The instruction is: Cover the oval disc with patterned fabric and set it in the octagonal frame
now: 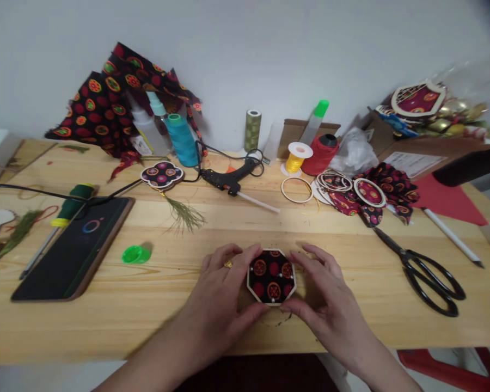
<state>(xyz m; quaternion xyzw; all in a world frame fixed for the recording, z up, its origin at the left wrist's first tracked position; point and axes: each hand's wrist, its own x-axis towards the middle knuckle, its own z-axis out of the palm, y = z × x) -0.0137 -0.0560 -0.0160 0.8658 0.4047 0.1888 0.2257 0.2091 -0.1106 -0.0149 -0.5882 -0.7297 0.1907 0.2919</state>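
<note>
Between both hands is an octagonal fabric ornament (273, 276), black patterned cloth inside a pale wooden rim, with a few small white dots like beads on it. My left hand (222, 288) grips its left side, index finger at the top corner and thumb at the bottom edge; a ring shows on one finger. From the right, my right hand (329, 286) holds the opposite side the same way, thumb near the lower corner. The ornament is low over the wooden table (179, 321); whether it touches the surface I cannot tell. A green cap (136, 254) lies left of my left hand.
Black scissors (427, 275) and a white pen (453, 238) lie right. A glue gun (231, 178) with its stick lies behind. Left are a phone (71, 253), a screwdriver (67, 209) and a tasselled ornament (162, 175). Thread spools (182, 140) and patterned cloth (126, 92) stand along the wall.
</note>
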